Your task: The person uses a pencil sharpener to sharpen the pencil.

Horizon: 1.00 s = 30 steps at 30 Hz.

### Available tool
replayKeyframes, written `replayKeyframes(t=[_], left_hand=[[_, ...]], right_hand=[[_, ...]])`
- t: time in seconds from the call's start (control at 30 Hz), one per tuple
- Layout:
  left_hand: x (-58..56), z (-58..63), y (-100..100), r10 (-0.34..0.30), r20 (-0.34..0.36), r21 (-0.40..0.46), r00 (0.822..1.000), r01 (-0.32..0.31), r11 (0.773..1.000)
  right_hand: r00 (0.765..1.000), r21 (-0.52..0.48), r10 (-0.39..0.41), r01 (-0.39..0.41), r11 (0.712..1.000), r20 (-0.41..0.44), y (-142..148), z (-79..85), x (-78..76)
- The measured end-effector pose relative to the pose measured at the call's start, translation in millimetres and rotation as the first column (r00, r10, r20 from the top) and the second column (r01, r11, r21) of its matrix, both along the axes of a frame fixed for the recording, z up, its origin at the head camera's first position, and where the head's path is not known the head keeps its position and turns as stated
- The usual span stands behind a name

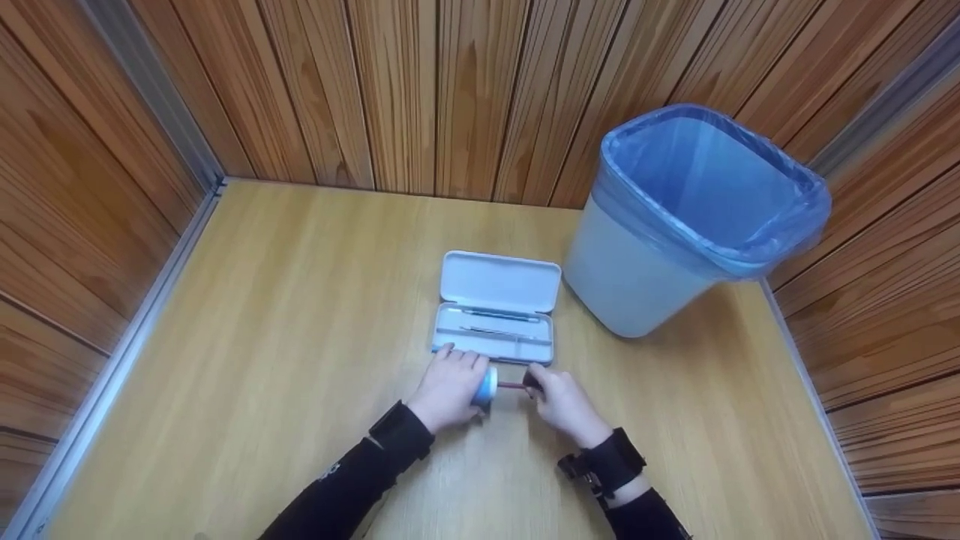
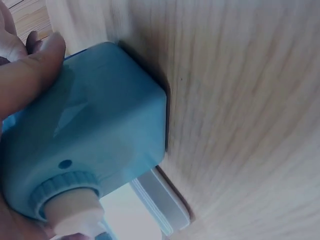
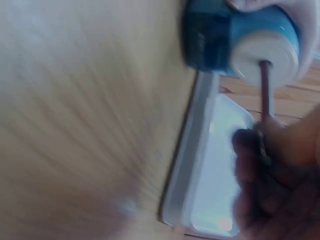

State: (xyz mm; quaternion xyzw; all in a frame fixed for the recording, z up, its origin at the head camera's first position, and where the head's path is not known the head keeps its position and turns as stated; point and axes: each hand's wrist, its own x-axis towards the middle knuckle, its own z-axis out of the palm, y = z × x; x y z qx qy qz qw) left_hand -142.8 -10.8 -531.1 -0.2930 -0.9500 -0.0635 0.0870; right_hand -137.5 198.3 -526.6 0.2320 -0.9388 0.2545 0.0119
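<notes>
Just in front of an open white pencil case [image 1: 500, 279], my left hand [image 1: 448, 386] grips a blue pencil sharpener [image 2: 105, 105] against the tabletop. A ribbed collar and a pale cylindrical knob [image 2: 75, 207] stick out of its body in the left wrist view. The sharpener's round white face points toward my right hand [image 1: 562, 401], which pinches a dark reddish pencil [image 3: 265, 92]. The pencil's far end is hidden inside the hole in that face. Curled fingers cover its near end.
Inside the case lie a teal pencil-like stick [image 1: 500, 315] and a thin silvery one [image 1: 495, 331]. A white bin [image 1: 626, 262] with a blue liner [image 1: 630, 169] stands at the back right, close to the case. Wood-panelled walls [image 1: 397, 97] border the table.
</notes>
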Motion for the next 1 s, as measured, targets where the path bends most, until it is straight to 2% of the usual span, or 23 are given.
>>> replayKeyframes(t=[0.07, 0.13, 0.23, 0.3, 0.4, 0.47, 0.53, 0.67, 0.8, 1.0], left_hand=[[0.7, 1.8, -2.8, -0.01, 0.015, 0.032, 1.0, 0.01, 0.999], [1.1, 6.3, -7.8, -0.017, 0.032, 0.1, 0.999, 0.014, 0.995], [-1.2, 16.3, -19.1, 0.002, 0.034, 0.248, 0.999, -0.01, 0.969], [-5.3, 21.5, -27.0, 0.056, 0.028, 0.306, 0.998, -0.062, 0.95], [-11.7, 19.7, -37.5, 0.158, 0.068, 0.298, 0.985, -0.172, 0.939], [-14.9, 13.7, -42.0, 0.21, 0.129, 0.247, 0.969, -0.236, 0.94], [-16.2, 6.7, -44.7, 0.238, 0.194, 0.2, 0.952, -0.275, 0.94], [-18.3, -2.7, -45.3, 0.26, 0.257, 0.165, 0.931, -0.307, 0.937], [-20.7, -3.3, -43.9, 0.256, 0.252, 0.176, 0.933, -0.305, 0.936], [-21.8, 3.9, -42.5, 0.235, 0.222, 0.234, 0.946, -0.286, 0.929]], right_hand=[[0.998, 0.004, 0.015, -0.015, 1.0, 0.068, 4.5, 7.1, -1.3], [0.994, 0.002, 0.022, -0.023, 1.0, 0.109, 8.0, 16.4, -3.2], [0.995, 0.016, 0.033, -0.035, 0.999, 0.09, 6.6, 32.7, -6.8], [0.997, 0.037, 0.06, -0.062, 0.997, 0.043, -1.4, 41.7, -9.2], [0.991, 0.111, 0.13, -0.128, 0.986, -0.015, -24.1, 48.1, -10.2], [0.982, 0.169, 0.186, -0.179, 0.969, -0.03, -42.6, 46.0, -9.5], [0.976, 0.237, 0.215, -0.204, 0.95, -0.021, -60.3, 39.8, -8.5], [0.981, 0.34, 0.192, -0.184, 0.922, 0.011, -83.4, 20.7, -9.1], [0.991, 0.372, 0.13, -0.115, 0.921, -0.014, -91.3, 7.8, -11.9], [0.995, 0.356, 0.093, -0.073, 0.932, -0.038, -92.7, 6.2, -13.7]])
